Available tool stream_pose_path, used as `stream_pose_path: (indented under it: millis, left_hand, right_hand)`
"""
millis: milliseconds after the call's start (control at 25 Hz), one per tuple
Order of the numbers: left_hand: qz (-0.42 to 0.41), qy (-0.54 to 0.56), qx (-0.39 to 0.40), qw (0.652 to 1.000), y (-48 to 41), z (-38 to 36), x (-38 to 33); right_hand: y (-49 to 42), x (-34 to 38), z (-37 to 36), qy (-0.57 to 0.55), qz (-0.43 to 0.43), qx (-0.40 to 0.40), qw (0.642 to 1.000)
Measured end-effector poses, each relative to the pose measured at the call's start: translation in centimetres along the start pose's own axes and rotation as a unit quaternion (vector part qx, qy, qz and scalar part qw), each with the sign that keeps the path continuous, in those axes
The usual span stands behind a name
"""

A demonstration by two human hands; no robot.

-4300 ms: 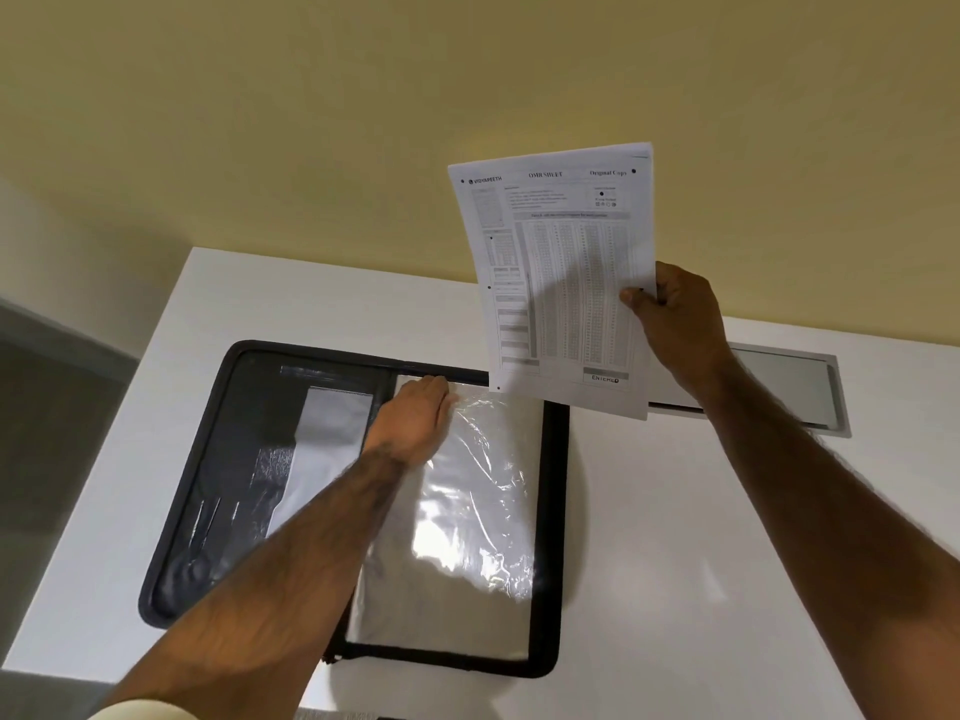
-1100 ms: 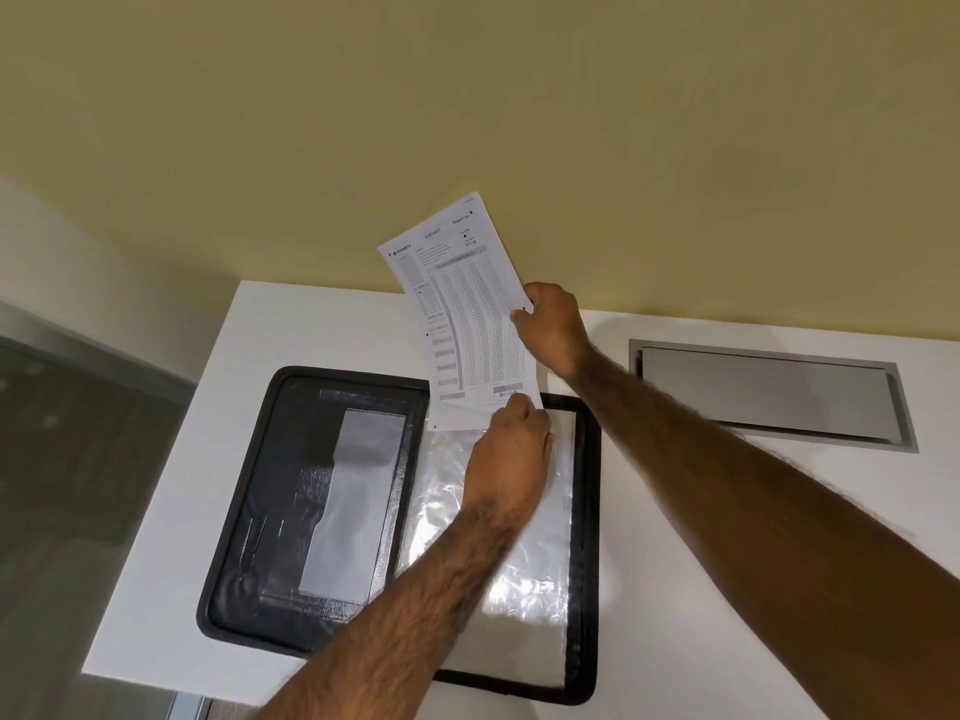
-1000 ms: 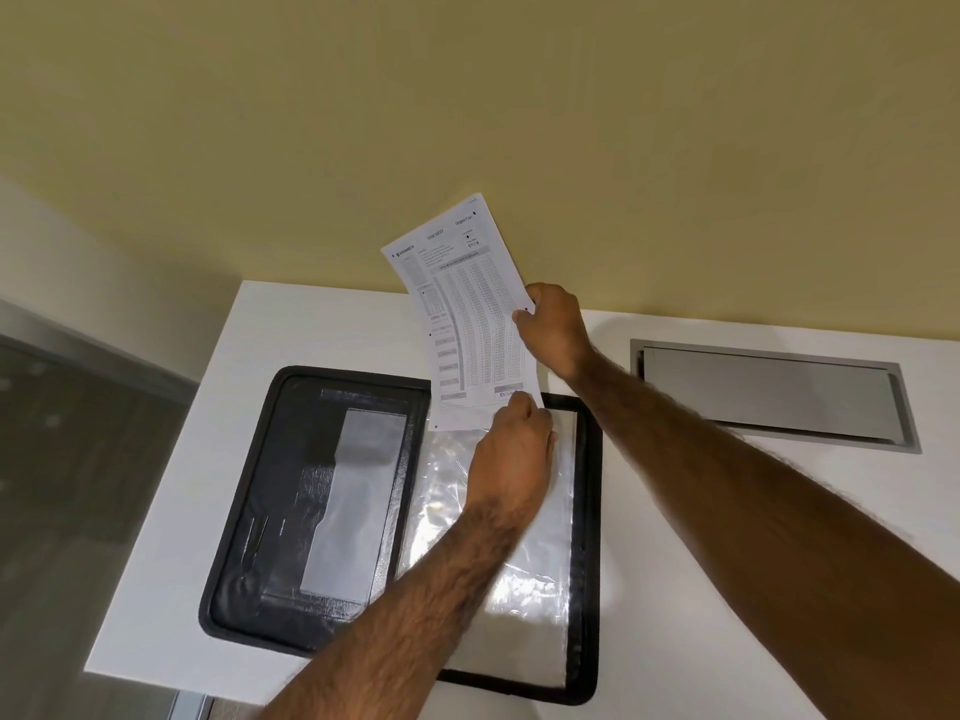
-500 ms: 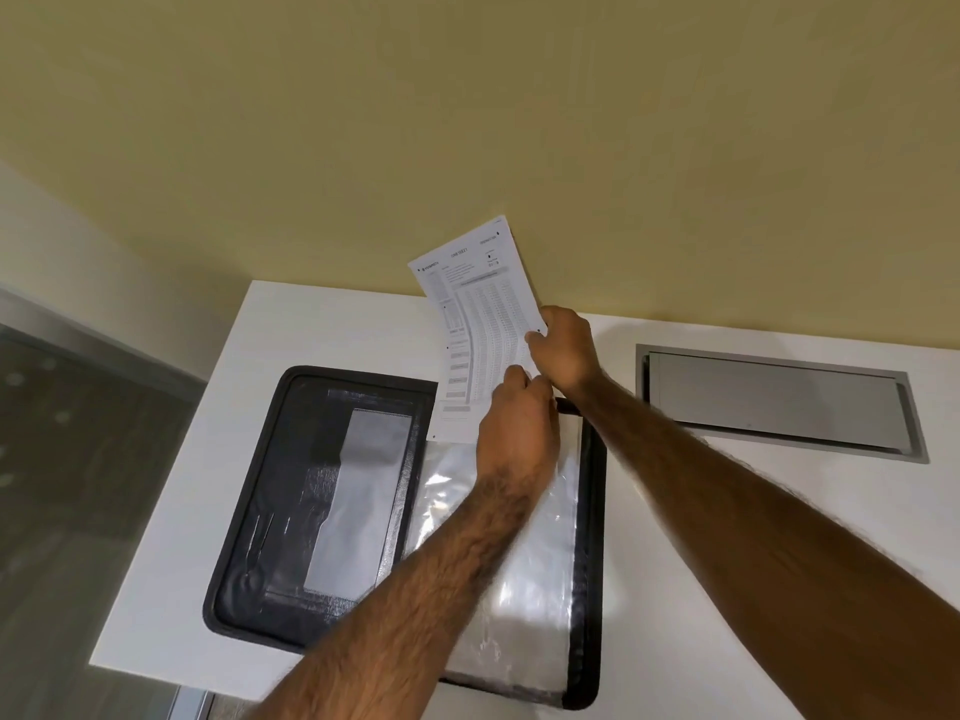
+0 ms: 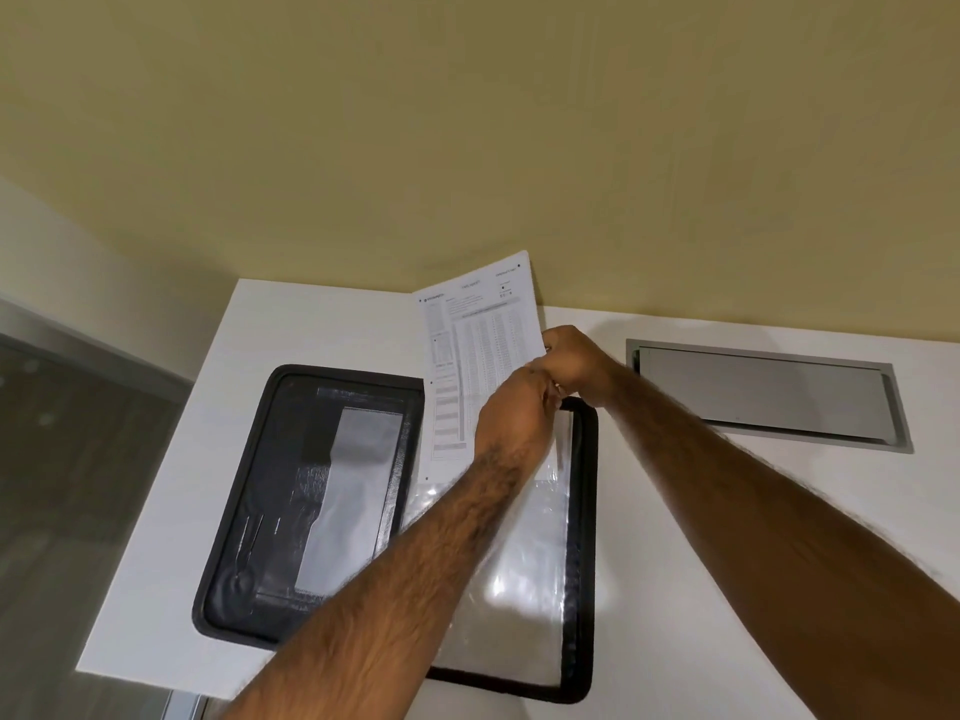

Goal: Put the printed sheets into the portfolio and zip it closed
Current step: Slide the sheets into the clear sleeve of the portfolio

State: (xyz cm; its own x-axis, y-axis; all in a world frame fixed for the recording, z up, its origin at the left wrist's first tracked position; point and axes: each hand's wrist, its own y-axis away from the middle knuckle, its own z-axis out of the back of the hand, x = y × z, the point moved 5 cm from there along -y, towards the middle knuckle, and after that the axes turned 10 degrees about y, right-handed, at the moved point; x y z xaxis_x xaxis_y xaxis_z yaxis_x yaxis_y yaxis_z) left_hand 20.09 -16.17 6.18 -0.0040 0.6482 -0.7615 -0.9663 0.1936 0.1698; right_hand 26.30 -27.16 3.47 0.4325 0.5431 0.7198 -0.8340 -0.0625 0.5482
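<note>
Portfolio [image 5: 244, 511] lies unzipped and spread flat on the white desk [image 5: 675, 563], dark pocketed panel at left, clear plastic sleeve [image 5: 524, 574] at right. Above the sleeve's far edge, the printed sheets [image 5: 470, 366] stand tilted, their lower edge reaching the sleeve's top. The right hand [image 5: 576, 363] pinches their right edge, and the left hand [image 5: 511, 418] closes on the same edge just beside it. A grey cable hatch [image 5: 769, 394] sits recessed in the desk, well apart.

White sheet [image 5: 478, 356] printed with grey tables, black portfolio [image 5: 584, 511], white desk [image 5: 311, 330], yellow wall [image 5: 467, 122]
</note>
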Motion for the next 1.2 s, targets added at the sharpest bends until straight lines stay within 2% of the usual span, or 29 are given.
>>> stream_pose_path:
  millis: [120, 360, 520, 680, 840, 1040, 1200]
  left_hand:
    - [-0.042, -0.009, 0.017, 0.999, 0.5, -0.6, 1.4]
    - [-0.047, -0.091, 0.021, 0.994, 1.0, -0.8, 4.5]
    - [-0.049, -0.061, 0.003, 0.997, 0.6, -0.5, 4.2]
    - [-0.061, -0.041, 0.017, 0.997, 0.9, -0.8, 4.2]
    - [-0.058, -0.047, 0.022, 0.997, 1.0, -1.1, 4.4]
    - [-0.050, -0.070, 0.026, 0.996, 0.2, -0.9, 4.3]
    - [-0.049, -0.087, 0.020, 0.995, -0.7, -0.9, 3.8]
  right_hand:
    - [0.4, -1.3, -0.3, -0.025, -0.020, 0.028, 0.999]
    - [0.2, -2.5, -0.6, -0.030, -0.015, 0.079, 0.996]
    - [0.2, -2.3, -0.7, -0.001, -0.016, 0.121, 0.993]
    - [-1.3, -0.9, 0.1, -0.084, -0.064, 0.052, 0.993]
    - [-2.9, 0.8, 1.3, -0.051, -0.035, -0.055, 0.997]
    - [-3.2, -0.2, 1.9, 0.088, -0.020, -0.036, 0.995]
    - [-1.7, -1.5, 1.7, 0.100, 0.007, -0.027, 0.995]
